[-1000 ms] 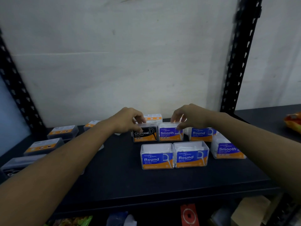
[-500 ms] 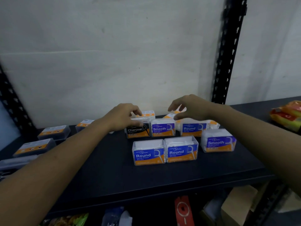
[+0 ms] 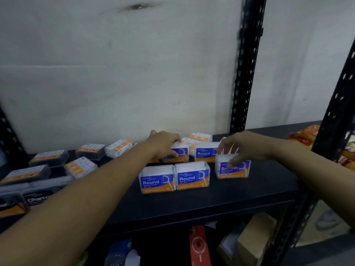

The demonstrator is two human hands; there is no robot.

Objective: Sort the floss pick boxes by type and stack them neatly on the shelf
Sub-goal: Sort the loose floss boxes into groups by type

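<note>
On the black shelf (image 3: 192, 206) two "Round" floss pick boxes (image 3: 157, 181) (image 3: 192, 178) stand side by side at the front. Behind them stand a blue "Smooth" box (image 3: 180, 153) and another "Round" box (image 3: 205, 153). My left hand (image 3: 163, 144) grips that back "Smooth" box, fingers on top and thumb on its front. My right hand (image 3: 245, 147) pinches a second "Smooth" box (image 3: 238, 170) at the right, thumb on its label and fingers behind. A Charcoal box is mostly hidden under my left wrist.
Several dark Charcoal boxes (image 3: 49, 157) and clear boxes (image 3: 79, 167) lie flat on the shelf's left half. Two more boxes (image 3: 200, 136) lie by the back wall. A black upright post (image 3: 247, 73) stands behind. Orange packets (image 3: 303, 135) lie far right; a cardboard box (image 3: 255, 239) sits below.
My left hand has shifted right from the Charcoal box onto the back "Smooth" box. My right hand has come forward and right from the back row onto the right "Smooth" box.
</note>
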